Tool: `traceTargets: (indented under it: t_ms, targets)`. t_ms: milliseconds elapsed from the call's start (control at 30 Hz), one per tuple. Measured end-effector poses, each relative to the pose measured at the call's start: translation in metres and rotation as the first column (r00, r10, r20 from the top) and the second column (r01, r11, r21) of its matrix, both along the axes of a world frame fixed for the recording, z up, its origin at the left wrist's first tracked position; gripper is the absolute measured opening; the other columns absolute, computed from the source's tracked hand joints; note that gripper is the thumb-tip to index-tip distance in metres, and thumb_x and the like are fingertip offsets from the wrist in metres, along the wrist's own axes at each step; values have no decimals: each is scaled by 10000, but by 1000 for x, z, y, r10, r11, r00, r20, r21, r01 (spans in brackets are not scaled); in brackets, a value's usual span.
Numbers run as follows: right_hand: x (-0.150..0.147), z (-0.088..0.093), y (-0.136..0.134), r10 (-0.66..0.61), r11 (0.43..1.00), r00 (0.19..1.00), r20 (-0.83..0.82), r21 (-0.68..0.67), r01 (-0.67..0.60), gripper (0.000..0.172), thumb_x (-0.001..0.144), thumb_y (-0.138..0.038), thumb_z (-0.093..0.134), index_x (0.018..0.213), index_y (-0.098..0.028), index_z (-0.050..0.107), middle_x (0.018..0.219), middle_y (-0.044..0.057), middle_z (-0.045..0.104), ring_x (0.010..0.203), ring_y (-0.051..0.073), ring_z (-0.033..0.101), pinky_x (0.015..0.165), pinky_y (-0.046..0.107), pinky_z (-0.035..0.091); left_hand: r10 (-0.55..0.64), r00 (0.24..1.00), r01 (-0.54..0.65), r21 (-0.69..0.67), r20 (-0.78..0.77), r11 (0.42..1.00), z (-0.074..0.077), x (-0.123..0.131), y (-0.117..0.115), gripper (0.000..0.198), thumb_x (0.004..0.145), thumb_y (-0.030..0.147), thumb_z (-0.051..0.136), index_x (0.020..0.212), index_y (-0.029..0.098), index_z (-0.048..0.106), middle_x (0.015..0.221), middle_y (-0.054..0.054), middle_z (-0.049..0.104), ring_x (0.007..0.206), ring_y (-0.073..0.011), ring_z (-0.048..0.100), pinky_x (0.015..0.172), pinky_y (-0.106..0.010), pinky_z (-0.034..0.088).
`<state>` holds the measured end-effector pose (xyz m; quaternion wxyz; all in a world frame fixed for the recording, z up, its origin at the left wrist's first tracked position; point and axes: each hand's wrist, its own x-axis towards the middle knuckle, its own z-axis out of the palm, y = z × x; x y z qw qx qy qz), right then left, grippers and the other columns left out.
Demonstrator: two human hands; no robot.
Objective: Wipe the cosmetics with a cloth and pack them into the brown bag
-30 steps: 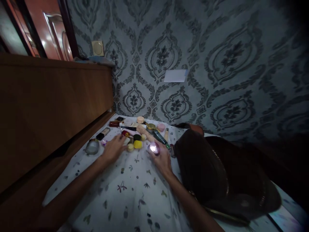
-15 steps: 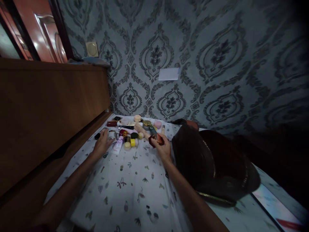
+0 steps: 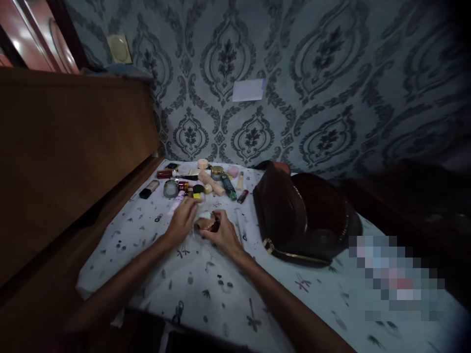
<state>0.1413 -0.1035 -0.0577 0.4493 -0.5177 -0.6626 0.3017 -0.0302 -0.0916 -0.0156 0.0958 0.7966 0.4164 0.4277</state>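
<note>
A brown wooden panel (image 3: 73, 162) stands along the left, with a square switch plate (image 3: 119, 48) on the patterned wall (image 3: 309, 122) above its far end. Beside it, on a white printed cloth (image 3: 147, 255), lies a small black-capped bottle (image 3: 148, 189), with a dark red tube (image 3: 164, 174) behind it. A round grey jar (image 3: 170, 189) comes next, then a lilac tube (image 3: 177, 202) just beyond the left hand (image 3: 181, 223). That hand has its fingers bent beside a brown, shiny item (image 3: 206, 224); whether it grips it, I cannot tell. The item is in front of the cluster of cosmetics, between the two hands, and the right hand (image 3: 224, 234) grips it between thumb and fingers. Behind, a beige tube (image 3: 211, 183) lies near a green tube (image 3: 228, 188), and a small dark tube (image 3: 243, 196) lies to their right. A dark brown bag (image 3: 279, 211) slumps farther right, its gold-coloured zip (image 3: 300, 258) facing the near side. At the far right, a pixelated patch hides part of the cloth.
</note>
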Motion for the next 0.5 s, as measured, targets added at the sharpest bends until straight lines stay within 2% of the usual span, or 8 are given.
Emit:
traceTargets:
  t_ms: [67,133,200,267,367,500]
  targets:
    - [0,-6,-6,6,998,999,46,54,-8,406,664,-315,679,1017,-200,515,932,41,646,835,223,614,750,348,502,-116,986,118,12,-118,993,-10,17,-13,268,1000,283,386,1168,194,575,1115,-95,600,1083,-225,551,944,-378,444]
    - [3,-12,-8,7,993,997,78,114,-16,323,689,-264,614,994,-194,531,934,54,642,846,229,600,761,363,498,-145,956,160,39,-256,986,-21,27,-21,271,977,270,440,1200,197,575,1203,-116,587,1145,-262,520,980,-441,414]
    - [5,-17,-8,3,988,994,107,155,-20,296,694,-240,595,978,-177,540,948,77,634,868,241,589,788,385,494,-130,944,156,60,-303,986,-29,31,-21,302,965,253,460,1247,196,552,1266,-129,567,1187,-278,497,1006,-476,397]
    - [5,-19,-7,-12,987,991,133,163,-10,279,704,-248,608,961,-162,543,939,89,618,874,248,576,804,403,492,-142,948,166,60,-286,984,-34,30,-16,334,969,256,453,1290,192,521,1287,-133,553,1202,-268,491,1022,-464,408]
    - [3,-19,-8,-20,988,990,138,152,-1,293,729,-261,629,988,-152,545,962,92,593,909,247,560,833,409,490,-163,943,187,59,-290,981,-36,25,-8,353,974,297,450,1306,192,507,1291,-128,546,1204,-256,500,1019,-426,440]
    - [0,-16,-10,-9,994,988,154,107,-8,358,679,-255,717,981,-166,548,996,82,569,963,243,549,867,393,486,-80,913,111,55,-399,992,-35,20,-4,361,962,382,447,1265,208,540,1242,-113,561,1151,-267,552,935,-398,498]
